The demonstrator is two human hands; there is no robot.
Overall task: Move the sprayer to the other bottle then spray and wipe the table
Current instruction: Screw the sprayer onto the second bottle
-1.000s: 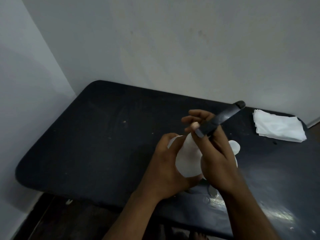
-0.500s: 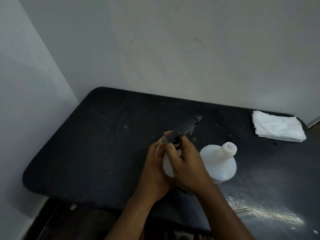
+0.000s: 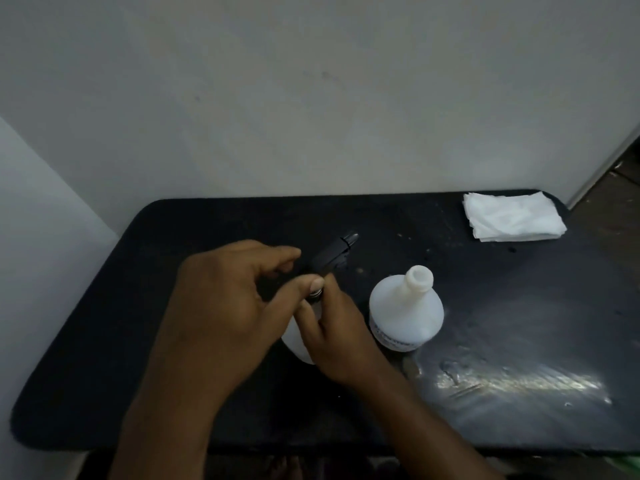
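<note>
A black sprayer (image 3: 333,251) sits on top of a white bottle (image 3: 297,345) at the middle of the black table (image 3: 166,341); both hands hide most of the bottle. My left hand (image 3: 225,306) reaches over from the left and pinches the sprayer's rear with thumb and fingers, just above the ribbed collar. My right hand (image 3: 341,336) is closed on the bottle's neck right under that collar. A second white bottle (image 3: 406,311) with an open, capless neck stands upright just right of my right hand.
A folded white cloth (image 3: 512,216) lies at the table's far right corner. A wet, shiny patch (image 3: 519,379) covers the table's near right part. The wall runs along the far edge and another wall stands at the left.
The sprayer has come down from the air onto the left bottle. My left hand moved from the bottle's body up to the sprayer, and my right hand shifted to the neck. The view tilted.
</note>
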